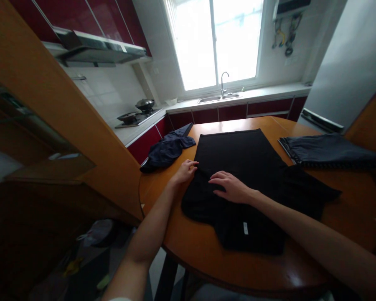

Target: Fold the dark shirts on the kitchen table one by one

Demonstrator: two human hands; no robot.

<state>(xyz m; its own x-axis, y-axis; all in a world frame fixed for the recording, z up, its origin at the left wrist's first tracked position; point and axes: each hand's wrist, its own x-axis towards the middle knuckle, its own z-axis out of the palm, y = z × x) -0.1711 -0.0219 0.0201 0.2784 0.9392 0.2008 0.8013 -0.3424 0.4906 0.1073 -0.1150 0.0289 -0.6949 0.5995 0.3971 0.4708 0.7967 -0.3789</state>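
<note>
A black T-shirt (238, 156) lies spread out on the round wooden table (188, 238), its hem toward the window. One sleeve sticks out to the right, and a small white label (245, 228) shows near the collar end. At the shirt's left edge, my left hand (186, 170) touches the cloth with its fingers slightly bent and apart. My right hand (228, 186) is over the middle of the shirt, palm down, fingers spread and holding nothing.
A crumpled dark blue garment (167, 150) lies on the table's left side. Folded dark grey clothes (324, 148) are stacked at the right. Beyond the table are a counter with a sink (219, 98), a stove (139, 118) and a fridge (347, 62). A wooden frame (81, 113) rises at the left.
</note>
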